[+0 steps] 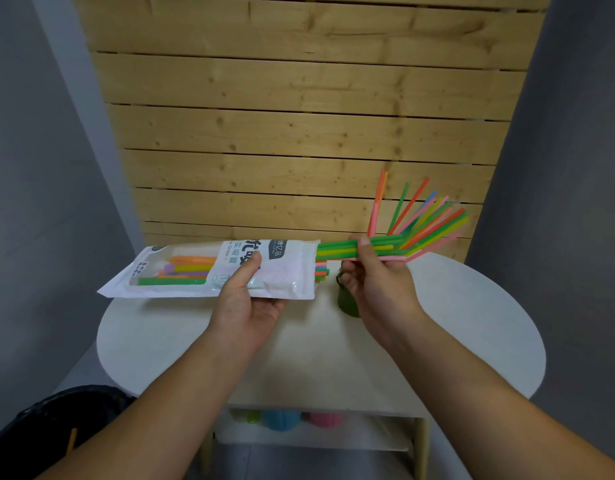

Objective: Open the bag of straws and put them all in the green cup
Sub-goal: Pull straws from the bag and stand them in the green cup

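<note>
Head view | I see the bag of straws [202, 271] held level above the tabletop [472, 323], my left fingers [248, 271] gripping its middle | right fingers [364, 249] pinching a straw bundle [337, 247] half out of its mouth | green cup [347, 301] just below right fingers

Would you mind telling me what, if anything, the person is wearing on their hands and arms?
Nothing that shows. The left hand and right hand have no gloves, and no ring is visible on the fingers in view. The left forearm and right forearm are uncovered down to the frame's edge, with no sleeve, watch or wristband.
</note>
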Action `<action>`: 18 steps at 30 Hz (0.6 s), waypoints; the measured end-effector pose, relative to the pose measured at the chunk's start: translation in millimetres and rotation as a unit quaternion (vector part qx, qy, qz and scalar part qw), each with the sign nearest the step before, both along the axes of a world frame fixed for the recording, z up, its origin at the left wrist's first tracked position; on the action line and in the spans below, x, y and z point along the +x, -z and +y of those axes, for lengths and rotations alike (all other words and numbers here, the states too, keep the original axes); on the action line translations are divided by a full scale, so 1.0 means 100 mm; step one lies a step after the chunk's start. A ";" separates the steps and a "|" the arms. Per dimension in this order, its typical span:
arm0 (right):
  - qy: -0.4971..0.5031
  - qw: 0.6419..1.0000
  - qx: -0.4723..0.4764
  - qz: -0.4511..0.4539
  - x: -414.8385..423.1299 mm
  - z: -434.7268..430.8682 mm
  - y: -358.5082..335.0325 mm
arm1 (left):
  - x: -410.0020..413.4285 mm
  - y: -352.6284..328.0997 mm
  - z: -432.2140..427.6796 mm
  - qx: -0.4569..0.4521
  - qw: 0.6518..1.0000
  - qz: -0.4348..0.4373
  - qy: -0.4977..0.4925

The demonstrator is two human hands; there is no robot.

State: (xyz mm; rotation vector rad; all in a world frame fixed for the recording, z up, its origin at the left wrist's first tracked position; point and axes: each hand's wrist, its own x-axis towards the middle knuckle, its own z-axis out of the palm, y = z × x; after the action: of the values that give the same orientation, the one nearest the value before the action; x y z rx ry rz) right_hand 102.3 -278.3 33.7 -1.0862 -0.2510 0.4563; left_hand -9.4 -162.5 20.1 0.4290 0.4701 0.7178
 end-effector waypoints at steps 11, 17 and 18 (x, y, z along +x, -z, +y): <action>0.064 0.996 -0.002 -0.066 0.17 -0.43 -0.13 | -0.03 0.04 0.10 -0.011 1.000 -0.001 -0.023; 0.133 0.984 -0.033 -0.111 0.29 -0.68 -0.15 | -0.05 0.09 0.12 -0.016 0.999 -0.003 -0.043; 0.148 0.982 -0.038 -0.115 0.32 -0.73 -0.15 | -0.05 0.09 0.13 -0.018 0.999 -0.002 -0.045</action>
State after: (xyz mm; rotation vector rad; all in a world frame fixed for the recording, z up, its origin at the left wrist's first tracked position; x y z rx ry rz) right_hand 134.2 -351.2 48.7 -1.2289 -0.2721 0.0732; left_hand -14.3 -149.9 11.1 0.3744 0.5000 0.7965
